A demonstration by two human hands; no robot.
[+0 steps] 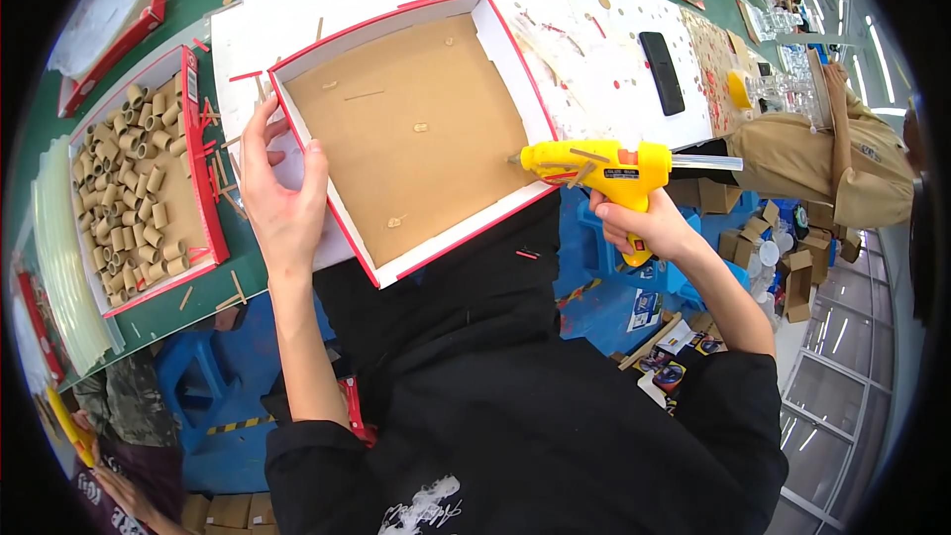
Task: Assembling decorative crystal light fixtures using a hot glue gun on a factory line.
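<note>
My left hand [285, 188] grips the left wall of a shallow cardboard tray [436, 74] with white sides and red edges. Its thumb lies over the rim and its fingers are on the outer side. Several dabs of glue [420, 127] dot the brown bottom. My right hand [649, 226] is wrapped around the handle of a yellow hot glue gun [652, 170]. The gun's nozzle is over the tray's right side, near the bottom's edge; whether it touches cannot be told. A clear glue stick [708, 162] sticks out of the gun's back end.
A second red-edged tray [203, 188] with many short cardboard tubes [129, 188] stands left, beside clear glue sticks [64, 248]. A black phone [662, 73] lies right on the white, scrap-strewn board [604, 79]. Other people [812, 154] are at both sides, with blue stools [193, 386] below.
</note>
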